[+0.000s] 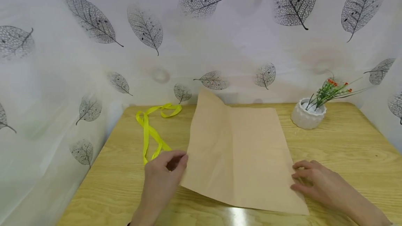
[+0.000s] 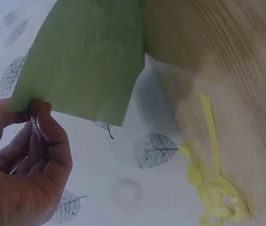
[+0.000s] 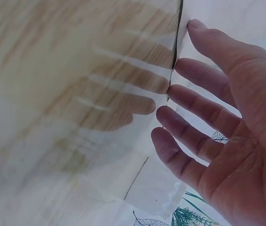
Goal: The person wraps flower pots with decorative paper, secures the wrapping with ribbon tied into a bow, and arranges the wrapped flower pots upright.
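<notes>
A large tan paper sheet (image 1: 260, 156) with a lengthwise crease lies over the table, its left part lifted and its far left corner standing up. My left hand (image 1: 164, 172) pinches the sheet's left edge between thumb and fingers. In the left wrist view the paper (image 2: 86, 61) looks green, and the left hand (image 2: 34, 160) holds it by a corner. At the sheet's right edge is my right hand (image 1: 320, 182), fingertips right at the border. The right wrist view has the right hand (image 3: 231, 127) with spread, relaxed fingers and nothing gripped.
A tangled yellow ribbon (image 1: 146, 128) lies on the wooden table (image 1: 103, 184), left of the paper; the left wrist view also shows the ribbon (image 2: 217, 193). Back right stands a white pot (image 1: 309, 117) with red-flowered greenery. Behind hangs a leaf-print curtain (image 1: 238, 44).
</notes>
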